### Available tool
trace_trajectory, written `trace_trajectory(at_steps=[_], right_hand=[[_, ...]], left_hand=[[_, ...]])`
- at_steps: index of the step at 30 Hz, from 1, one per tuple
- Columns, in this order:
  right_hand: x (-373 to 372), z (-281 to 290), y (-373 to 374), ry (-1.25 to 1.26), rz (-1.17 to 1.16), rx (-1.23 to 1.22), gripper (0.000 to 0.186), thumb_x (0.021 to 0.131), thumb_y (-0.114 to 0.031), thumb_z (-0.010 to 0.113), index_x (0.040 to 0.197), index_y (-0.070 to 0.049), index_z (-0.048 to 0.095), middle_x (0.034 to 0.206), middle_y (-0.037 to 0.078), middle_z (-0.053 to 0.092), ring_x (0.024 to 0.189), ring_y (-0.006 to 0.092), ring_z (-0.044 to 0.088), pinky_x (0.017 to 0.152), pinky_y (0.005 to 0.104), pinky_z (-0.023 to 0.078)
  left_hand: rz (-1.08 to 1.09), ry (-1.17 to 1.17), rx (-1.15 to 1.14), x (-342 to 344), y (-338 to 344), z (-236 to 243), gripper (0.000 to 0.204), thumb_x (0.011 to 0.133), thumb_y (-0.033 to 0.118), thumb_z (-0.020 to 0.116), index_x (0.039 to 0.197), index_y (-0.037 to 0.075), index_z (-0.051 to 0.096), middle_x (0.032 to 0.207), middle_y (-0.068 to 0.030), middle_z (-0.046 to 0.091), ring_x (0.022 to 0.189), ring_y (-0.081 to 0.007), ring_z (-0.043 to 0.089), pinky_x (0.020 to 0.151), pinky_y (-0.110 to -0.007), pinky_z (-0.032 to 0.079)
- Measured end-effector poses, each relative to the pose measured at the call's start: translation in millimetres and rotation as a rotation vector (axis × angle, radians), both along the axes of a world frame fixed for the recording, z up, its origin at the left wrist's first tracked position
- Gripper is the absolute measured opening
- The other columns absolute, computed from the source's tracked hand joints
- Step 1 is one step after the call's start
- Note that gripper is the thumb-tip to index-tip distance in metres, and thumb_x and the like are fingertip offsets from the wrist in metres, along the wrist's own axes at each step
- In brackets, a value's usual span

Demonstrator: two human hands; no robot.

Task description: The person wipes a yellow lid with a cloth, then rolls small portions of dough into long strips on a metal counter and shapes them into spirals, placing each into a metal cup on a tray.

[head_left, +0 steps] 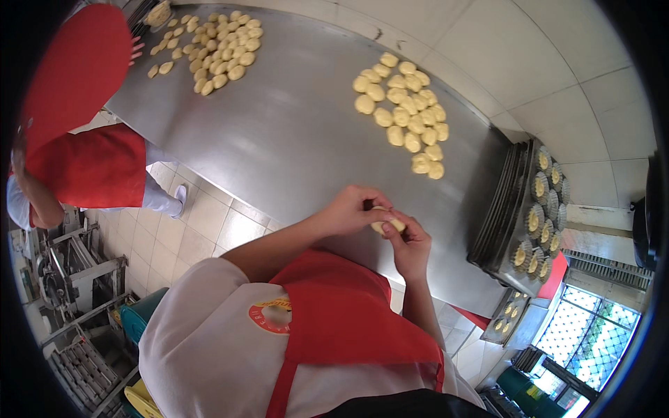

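Both hands meet over the near edge of the steel table [293, 132], working one dough piece [387, 224]. The left hand [350, 211] curls over it from the left, fingers closed around its upper side. The right hand [410, 245] comes up from below, fingertips pinched on its lower right edge. Only a pale sliver of dough shows between the fingers, so its shape cannot be told.

Just beyond the grip, up and slightly right, lies a cluster of dough rounds [404, 111], loosely packed, none in a tin.

To the right of the grip stands a stack of trays [498, 209], the top one carrying fluted tins [540, 216] with pale filling or dough in them. Below that, a smaller tray [507, 315] holds a few more.

Far beyond the grip to the left, a second heap of dough rounds [219, 45] sits by a co-worker in a red apron [90, 167] (their hand near the heap's edge).

Judged progress: partway. Some tins look filled, but two sizeable heaps wait on the table, and the piece in hand is not yet set down anywhere.
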State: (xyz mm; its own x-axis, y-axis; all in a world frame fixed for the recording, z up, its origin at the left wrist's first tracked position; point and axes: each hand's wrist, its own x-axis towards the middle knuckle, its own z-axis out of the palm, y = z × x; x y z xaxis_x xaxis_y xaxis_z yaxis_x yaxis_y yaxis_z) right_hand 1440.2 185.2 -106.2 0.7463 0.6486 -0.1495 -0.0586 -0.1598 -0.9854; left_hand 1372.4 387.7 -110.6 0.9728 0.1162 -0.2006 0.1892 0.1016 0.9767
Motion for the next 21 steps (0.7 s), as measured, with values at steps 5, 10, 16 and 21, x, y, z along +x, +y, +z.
trace_trajectory(at_steps=[5, 10, 16, 21], right_hand=[[-86.7, -54.3, 42.6, -0.748, 0.252, -0.501, 0.042, 0.101, -0.010, 0.070, 0.142, -0.004, 0.066, 0.142, 0.026, 0.060, 0.121, 0.0362, 0.064, 0.100, 0.0478, 0.053], [-132.4, -90.9, 58.2, -0.981, 0.525, -0.652, 0.083, 0.101, -0.036, 0.066, 0.161, 0.011, 0.033, 0.169, 0.036, 0.026, 0.155, 0.0566, 0.028, 0.125, 0.0626, 0.028], [31.3, -95.9, 257.9, -1.269, 0.156, -0.778, 0.099, 0.104, -0.058, 0.055, 0.165, 0.012, 0.020, 0.173, 0.035, 0.016, 0.161, 0.0545, 0.014, 0.130, 0.0636, 0.009], [-37.8, -111.8, 197.3, -1.180, 0.370, -0.775, 0.093, 0.103, -0.051, 0.057, 0.164, 0.012, 0.025, 0.172, 0.033, 0.022, 0.160, 0.0542, 0.016, 0.131, 0.0593, 0.013]], left_hand=[[0.234, 0.008, 0.674, -133.1, 34.2, -75.5, 0.036, 0.097, 0.023, 0.081, 0.124, 0.002, 0.072, 0.116, -0.0159, 0.069, 0.108, -0.0290, 0.069, 0.085, -0.035, 0.058], [0.444, -0.068, 0.554, -185.5, 65.2, -51.2, 0.043, 0.099, 0.025, 0.077, 0.134, 0.003, 0.066, 0.132, -0.0189, 0.061, 0.118, -0.0365, 0.065, 0.093, -0.042, 0.058], [0.524, -0.118, 0.564, -188.9, 89.4, -60.8, 0.040, 0.100, 0.019, 0.073, 0.135, 0.002, 0.064, 0.135, -0.0195, 0.059, 0.118, -0.0366, 0.065, 0.094, -0.041, 0.057], [0.538, -0.153, 0.512, -189.7, 82.7, -50.1, 0.039, 0.101, 0.019, 0.072, 0.135, 0.002, 0.064, 0.133, -0.0204, 0.060, 0.117, -0.0376, 0.065, 0.096, -0.041, 0.056]])
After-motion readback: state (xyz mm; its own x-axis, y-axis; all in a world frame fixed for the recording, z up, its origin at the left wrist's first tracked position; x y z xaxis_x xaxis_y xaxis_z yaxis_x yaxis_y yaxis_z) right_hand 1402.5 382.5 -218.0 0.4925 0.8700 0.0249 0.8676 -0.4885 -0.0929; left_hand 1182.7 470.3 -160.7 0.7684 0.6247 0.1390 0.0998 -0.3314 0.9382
